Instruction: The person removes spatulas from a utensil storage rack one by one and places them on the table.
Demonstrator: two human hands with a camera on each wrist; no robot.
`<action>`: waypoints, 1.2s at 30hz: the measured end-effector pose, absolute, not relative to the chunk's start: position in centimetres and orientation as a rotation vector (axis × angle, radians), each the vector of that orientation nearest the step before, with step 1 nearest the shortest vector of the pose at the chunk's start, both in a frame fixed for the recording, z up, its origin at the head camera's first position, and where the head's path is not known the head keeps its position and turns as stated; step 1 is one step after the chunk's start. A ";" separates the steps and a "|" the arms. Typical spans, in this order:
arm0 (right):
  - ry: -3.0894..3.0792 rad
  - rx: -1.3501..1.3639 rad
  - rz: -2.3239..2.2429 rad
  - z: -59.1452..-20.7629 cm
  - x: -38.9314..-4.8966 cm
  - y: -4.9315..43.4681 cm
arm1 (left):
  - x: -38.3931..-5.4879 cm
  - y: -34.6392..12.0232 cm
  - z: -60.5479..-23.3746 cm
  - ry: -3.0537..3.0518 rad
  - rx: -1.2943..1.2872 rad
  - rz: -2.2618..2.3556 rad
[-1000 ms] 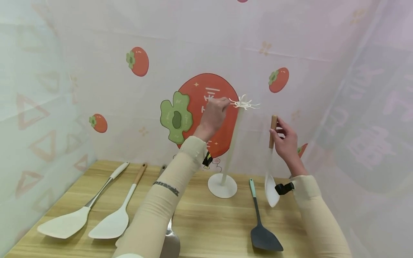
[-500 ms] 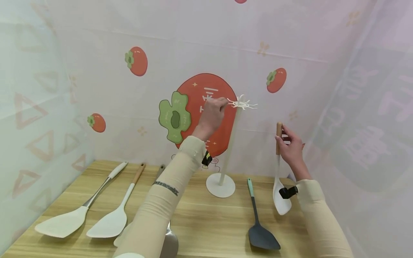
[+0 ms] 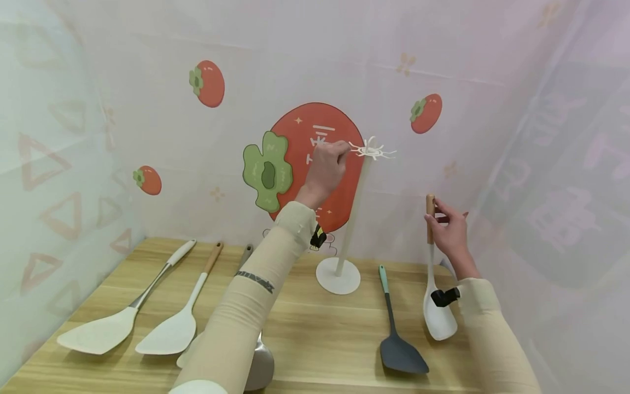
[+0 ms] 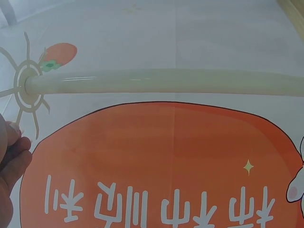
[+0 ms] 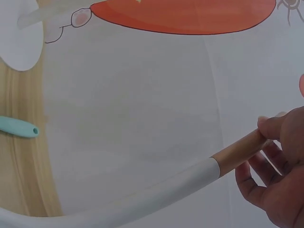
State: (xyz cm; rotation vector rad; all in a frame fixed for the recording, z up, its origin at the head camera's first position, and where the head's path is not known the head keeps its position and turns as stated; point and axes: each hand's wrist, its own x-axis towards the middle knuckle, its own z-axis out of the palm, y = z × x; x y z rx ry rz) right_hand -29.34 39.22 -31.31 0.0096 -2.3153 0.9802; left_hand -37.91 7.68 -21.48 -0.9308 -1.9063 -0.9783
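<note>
My left hand (image 3: 325, 169) pinches the tip of one hook arm on the white top ring (image 3: 372, 149) of a utensil stand. In the left wrist view, the fingertips (image 4: 16, 130) meet that hook beside the ring (image 4: 29, 86). At the right, my right hand (image 3: 449, 232) holds a white cooking spoon (image 3: 440, 320) upright by its wooden handle (image 3: 430, 219), bowl downward. Thumb and fingers grip the upper handle (image 5: 242, 152) in the right wrist view. Whether the bowl touches the table cannot be told. A wrist camera covers part of the spoon.
The stand's round base (image 3: 338, 276) sits mid-table. A dark turner with a mint handle (image 3: 401, 350) lies near the spoon. On the left lie two white turners (image 3: 100, 331) (image 3: 169, 331); a metal-headed utensil (image 3: 261, 366) is partly hidden by my left sleeve. A printed cloth stands behind.
My right hand has moved right and down, carrying the cooking spoon with it. My left hand keeps its pinch on the hook. The head view has shifted slightly.
</note>
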 end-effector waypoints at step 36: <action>-2.539 -0.114 0.947 -36.5 -26.7 42.0 | -37.6 7.8 -21.7 -1.897 -0.927 -1.015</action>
